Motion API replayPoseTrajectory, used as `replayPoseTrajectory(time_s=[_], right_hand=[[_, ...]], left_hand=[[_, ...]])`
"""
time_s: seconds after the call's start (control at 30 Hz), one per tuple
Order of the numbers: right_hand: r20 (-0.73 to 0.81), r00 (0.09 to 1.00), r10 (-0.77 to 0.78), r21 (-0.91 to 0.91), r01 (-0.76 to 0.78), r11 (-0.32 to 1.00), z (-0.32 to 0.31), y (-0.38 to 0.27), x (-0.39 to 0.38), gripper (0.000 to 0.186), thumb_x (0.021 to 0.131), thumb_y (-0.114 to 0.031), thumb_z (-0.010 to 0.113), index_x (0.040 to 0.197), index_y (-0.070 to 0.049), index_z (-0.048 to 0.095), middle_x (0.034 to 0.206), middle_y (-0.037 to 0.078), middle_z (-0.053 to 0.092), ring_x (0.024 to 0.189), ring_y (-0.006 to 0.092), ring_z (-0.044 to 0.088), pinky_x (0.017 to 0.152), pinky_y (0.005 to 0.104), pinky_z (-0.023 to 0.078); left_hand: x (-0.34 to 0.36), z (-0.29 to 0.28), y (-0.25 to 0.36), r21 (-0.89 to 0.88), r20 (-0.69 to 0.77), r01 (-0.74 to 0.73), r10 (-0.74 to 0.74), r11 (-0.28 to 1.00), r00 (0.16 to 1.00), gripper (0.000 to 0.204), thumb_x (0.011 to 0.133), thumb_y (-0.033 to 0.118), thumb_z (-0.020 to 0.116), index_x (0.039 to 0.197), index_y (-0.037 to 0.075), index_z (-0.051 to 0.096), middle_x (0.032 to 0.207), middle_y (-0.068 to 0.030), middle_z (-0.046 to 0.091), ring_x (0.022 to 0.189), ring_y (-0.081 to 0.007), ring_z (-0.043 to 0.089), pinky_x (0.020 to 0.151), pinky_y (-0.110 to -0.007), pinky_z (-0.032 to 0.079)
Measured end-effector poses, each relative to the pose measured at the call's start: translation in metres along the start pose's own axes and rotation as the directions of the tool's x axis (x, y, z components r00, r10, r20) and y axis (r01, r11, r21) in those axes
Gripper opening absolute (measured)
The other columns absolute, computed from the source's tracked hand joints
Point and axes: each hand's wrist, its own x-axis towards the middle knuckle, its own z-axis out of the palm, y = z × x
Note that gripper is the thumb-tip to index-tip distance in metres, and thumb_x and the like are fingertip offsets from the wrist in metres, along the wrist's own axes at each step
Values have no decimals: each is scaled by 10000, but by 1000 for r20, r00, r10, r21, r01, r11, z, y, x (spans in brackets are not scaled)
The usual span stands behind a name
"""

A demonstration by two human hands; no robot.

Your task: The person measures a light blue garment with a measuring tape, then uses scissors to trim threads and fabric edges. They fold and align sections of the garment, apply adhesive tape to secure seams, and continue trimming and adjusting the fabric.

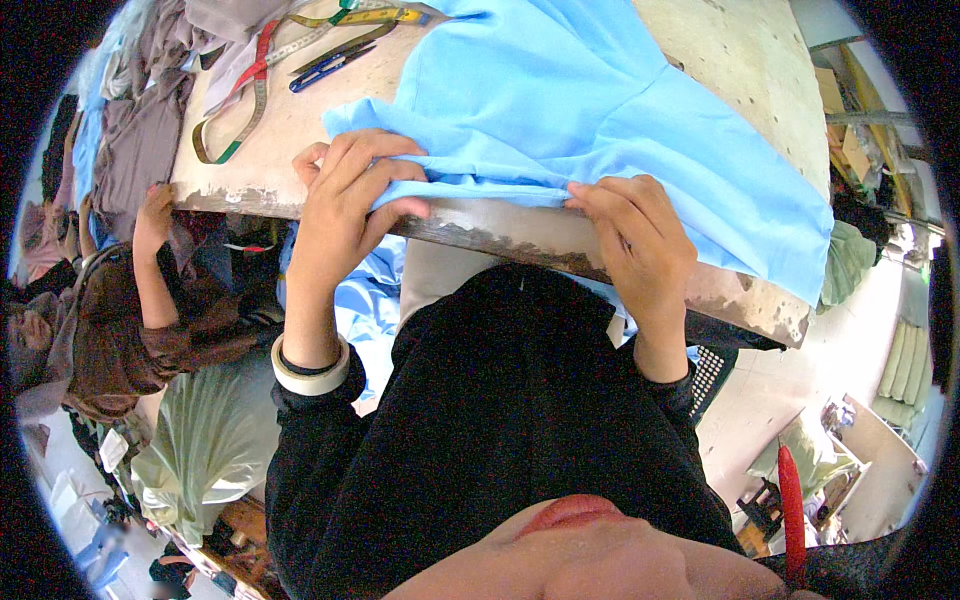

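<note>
1. Find the light-blue garment piece [520, 100] spread over the worn worktable [755, 60], its near edge bunched into a narrow fold [490, 190] along the table's front edge.
2. Judge as light and soft — thin woven cloth, going by the fine creases, and limp wherever unsupported. Probably not fragile, yet easy to wrinkle and apt to slide out of line at the fold.
3. Best taken by that fold, layers pinched together at two separated points; poorly taken by the loose middle, too slack to guide the edge.
4. See the left hand [350, 185] gripping cloth at the fold's left part, fingers above and thumb below; at the right, the right hand [640, 220] closed on the fold in a fingertip pinch.
5. Beyond the cloth, note the tape measure [262, 50] and blue-handled thread snips [325, 72] — both clear of the hands — then grey-brown fabric [140, 140] heaped at far left.
</note>
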Motion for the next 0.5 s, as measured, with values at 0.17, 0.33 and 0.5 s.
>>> replayPoseTrajectory(time_s=[0.17,0.33,0.5], right_hand=[[-30,994,107,7,-107,994,4,-4,-3,228,730,79,721,938,-15,711,833,91,677,760,220,617,690,292,494],[-4,998,67,28,-67,997,4,-1,-7,222,766,-10,708,982,-58,701,917,94,655,839,274,612,763,355,494],[-5,997,80,26,-80,996,4,1,-9,226,747,2,724,964,-59,701,909,91,663,834,270,621,757,349,498]], left_hand=[[3,7,-4,-193,-143,-23,-5,981,990,287,655,104,786,931,142,712,1055,-22,659,1003,-217,602,857,-330,392],[-4,9,-11,-395,-210,-29,-59,918,976,314,615,-17,750,902,111,761,964,-40,695,892,-201,644,796,-297,448],[-4,10,-15,-556,-150,23,-128,831,980,293,599,-12,759,868,103,771,942,-61,702,878,-194,652,776,-299,460]])
